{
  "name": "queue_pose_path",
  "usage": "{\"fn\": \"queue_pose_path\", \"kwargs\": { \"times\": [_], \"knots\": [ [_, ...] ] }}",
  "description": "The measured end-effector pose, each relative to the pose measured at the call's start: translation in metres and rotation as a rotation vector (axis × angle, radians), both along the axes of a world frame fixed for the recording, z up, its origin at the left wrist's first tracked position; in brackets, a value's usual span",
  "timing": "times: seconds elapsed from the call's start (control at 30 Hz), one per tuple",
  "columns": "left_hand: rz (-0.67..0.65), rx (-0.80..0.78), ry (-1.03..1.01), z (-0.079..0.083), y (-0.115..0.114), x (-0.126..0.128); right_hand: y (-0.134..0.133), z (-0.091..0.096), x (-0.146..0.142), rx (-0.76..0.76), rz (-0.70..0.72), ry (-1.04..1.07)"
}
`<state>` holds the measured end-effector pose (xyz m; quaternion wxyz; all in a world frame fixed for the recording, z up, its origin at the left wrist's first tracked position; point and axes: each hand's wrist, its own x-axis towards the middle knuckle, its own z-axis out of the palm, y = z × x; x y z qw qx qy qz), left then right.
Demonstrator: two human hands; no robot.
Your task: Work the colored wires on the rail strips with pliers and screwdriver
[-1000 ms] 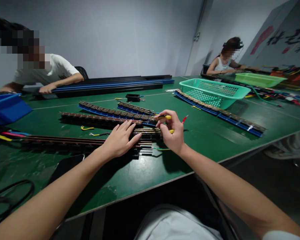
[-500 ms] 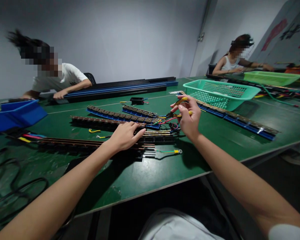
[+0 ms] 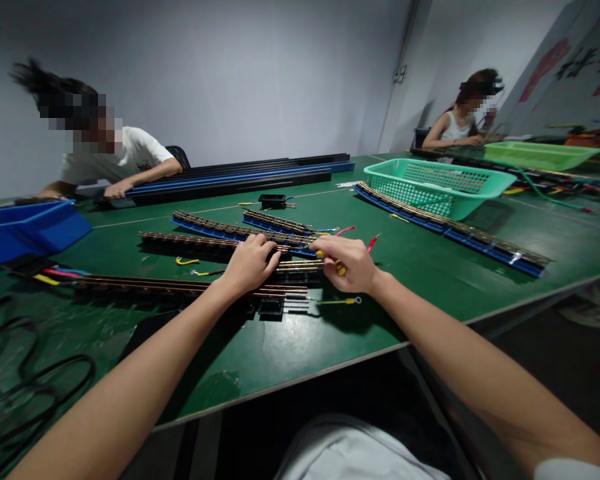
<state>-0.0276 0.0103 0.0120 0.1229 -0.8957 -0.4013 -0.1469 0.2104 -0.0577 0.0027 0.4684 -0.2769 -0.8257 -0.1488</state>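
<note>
My left hand (image 3: 253, 263) presses on a black-based strip with copper rails (image 3: 190, 241), fingers bent over it and thumb along its near side. My right hand (image 3: 350, 263) is closed round yellow-handled pliers (image 3: 341, 269) at the strip's right end. The pliers' jaws are hidden behind the hand. Red wire ends (image 3: 373, 243) stick out beyond my right knuckles. Nearer me lies another copper-railed strip (image 3: 145, 285), with a green-yellow wire (image 3: 333, 302) ending in a ring terminal by its right end. Behind my hands is a blue-based strip (image 3: 215, 229).
A teal basket (image 3: 480, 193) stands at the back right beside a long blue-based strip (image 3: 500, 250). A blue bin (image 3: 35, 230) and black cables (image 3: 30, 360) are on the left. Long dark profiles (image 3: 240, 179) lie near one seated person; another sits at far right.
My right hand has come down and left with the pliers, from above the wires to the strip's end. My left hand stays on the rails, its fingers slightly more bent.
</note>
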Motion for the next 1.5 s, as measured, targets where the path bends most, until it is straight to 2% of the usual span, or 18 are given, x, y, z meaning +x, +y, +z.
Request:
{"fn": "queue_pose_path", "kwargs": {
  "times": [0.1, 0.17, 0.33, 0.4, 0.5, 0.6, 0.77, 0.97, 1.07, 1.17, 1.27, 1.37, 1.5],
  "knots": [
    [-0.006, 0.019, 0.008, -0.001, 0.000, 0.000, 0.000, -0.003, -0.005, 0.091, 0.010, -0.213],
    [-0.012, 0.030, 0.007, -0.003, 0.002, 0.000, 0.000, -0.005, -0.007, 0.079, -0.009, -0.172],
    [-0.041, 0.047, -0.014, -0.008, 0.007, -0.002, -0.003, -0.001, -0.006, -0.144, -0.183, 0.339],
    [-0.050, 0.049, -0.027, -0.009, 0.008, -0.003, -0.004, 0.001, -0.005, -0.200, -0.197, 0.529],
    [-0.059, 0.053, -0.041, -0.009, 0.008, -0.003, -0.003, 0.003, -0.002, -0.140, -0.126, 0.748],
    [-0.061, 0.055, -0.035, -0.010, 0.008, -0.003, 0.002, 0.003, 0.000, -0.076, -0.107, 0.836],
    [-0.048, 0.051, -0.034, -0.010, 0.008, -0.003, 0.015, -0.005, 0.004, -0.192, -0.184, 0.770],
    [-0.067, 0.040, -0.043, -0.009, 0.008, -0.003, 0.025, -0.010, 0.011, -0.237, -0.249, 0.620],
    [-0.072, 0.042, -0.053, -0.010, 0.009, -0.003, 0.025, -0.010, 0.015, -0.265, -0.145, 0.400],
    [-0.080, 0.052, -0.059, -0.011, 0.010, -0.003, 0.024, -0.010, 0.016, -0.211, -0.014, 0.098],
    [-0.084, 0.057, -0.055, -0.011, 0.010, -0.003, 0.023, -0.010, 0.014, -0.163, -0.016, -0.090],
    [-0.082, 0.052, -0.053, -0.011, 0.010, -0.003, 0.020, -0.009, 0.011, -0.207, -0.027, -0.034],
    [-0.082, 0.039, -0.058, -0.010, 0.010, -0.003, 0.017, -0.006, 0.010, -0.353, -0.133, 0.228]
  ]
}}
